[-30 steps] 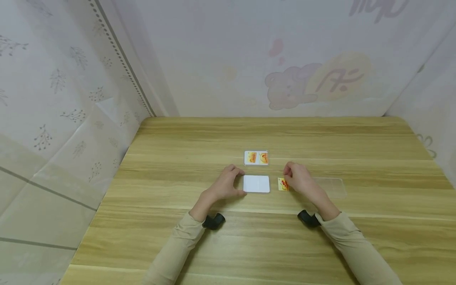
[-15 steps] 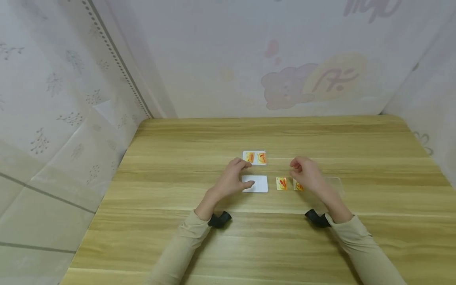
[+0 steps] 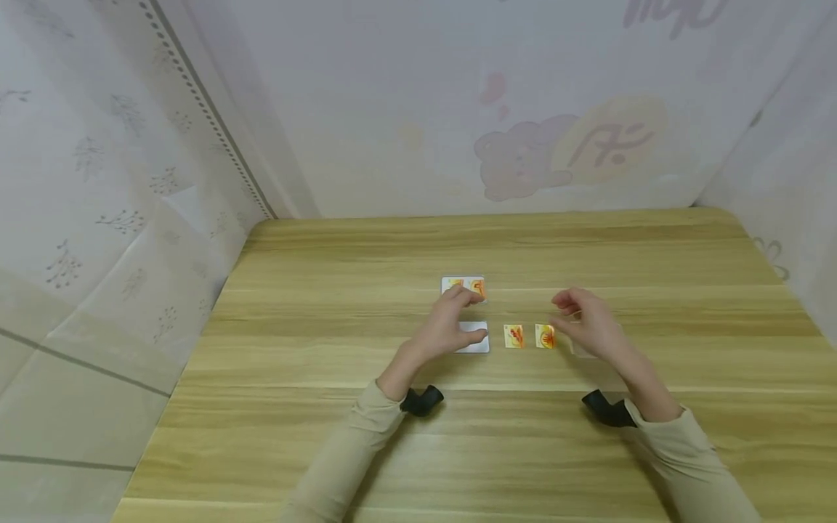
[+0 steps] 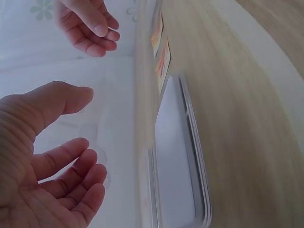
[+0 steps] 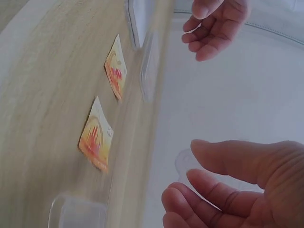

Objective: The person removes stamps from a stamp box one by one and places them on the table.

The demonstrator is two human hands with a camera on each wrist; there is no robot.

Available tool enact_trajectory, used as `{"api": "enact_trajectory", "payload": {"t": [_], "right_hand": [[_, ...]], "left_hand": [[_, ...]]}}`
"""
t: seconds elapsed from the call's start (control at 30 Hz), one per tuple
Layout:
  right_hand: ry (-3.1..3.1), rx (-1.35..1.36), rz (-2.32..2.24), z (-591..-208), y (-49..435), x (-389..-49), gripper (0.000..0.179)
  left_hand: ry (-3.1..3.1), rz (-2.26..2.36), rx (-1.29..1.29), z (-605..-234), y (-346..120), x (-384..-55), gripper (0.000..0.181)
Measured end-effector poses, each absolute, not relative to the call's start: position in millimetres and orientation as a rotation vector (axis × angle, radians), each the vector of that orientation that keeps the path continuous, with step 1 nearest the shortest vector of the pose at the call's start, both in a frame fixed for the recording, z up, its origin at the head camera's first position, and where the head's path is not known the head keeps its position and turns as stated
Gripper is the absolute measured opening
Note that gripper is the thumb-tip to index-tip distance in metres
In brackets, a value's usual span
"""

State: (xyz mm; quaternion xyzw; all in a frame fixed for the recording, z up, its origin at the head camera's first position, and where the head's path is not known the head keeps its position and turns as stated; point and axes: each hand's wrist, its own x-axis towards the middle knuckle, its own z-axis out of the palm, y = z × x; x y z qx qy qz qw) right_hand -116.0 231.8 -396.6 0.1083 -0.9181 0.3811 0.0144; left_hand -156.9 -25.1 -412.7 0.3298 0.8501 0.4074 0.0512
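My left hand (image 3: 443, 328) hovers above a white rectangular case (image 3: 479, 347), thumb and fingers apart and holding nothing. In the left wrist view that white case (image 4: 173, 166) lies flat on the table, apart from the hand. My right hand (image 3: 593, 325) is raised over a clear plastic lid (image 3: 578, 350), its fingers loosely bent with nothing between them. Two small orange-and-yellow stamps, the left stamp (image 3: 514, 336) and the right stamp (image 3: 545, 336), lie side by side between the hands. In the right wrist view the nearer stamp (image 5: 97, 137) shows jagged edges.
Behind the white case lies a clear case (image 3: 447, 284) with two orange pictures on white, partly hidden by my left hand. The wooden table (image 3: 327, 290) meets a patterned wall covering (image 3: 366, 109) at its back edge.
The right hand has left the stamps and moved right, uncovering the second stamp. My left hand has lifted from the white case's left edge and shifted right over it.
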Motion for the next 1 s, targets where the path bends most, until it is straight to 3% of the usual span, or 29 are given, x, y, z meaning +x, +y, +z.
{"api": "enact_trajectory", "payload": {"t": [0.57,1.0], "right_hand": [[-2.904,0.23,1.315,-395.9,276.9,-99.0,0.04],[-2.893,0.202,1.3,-400.6,297.6,-90.6,0.039]], "left_hand": [[2.598,1.067,1.085,-409.2,24.8,-148.5,0.051],[2.594,1.011,1.17,-407.8,60.5,-143.4,0.051]]}}
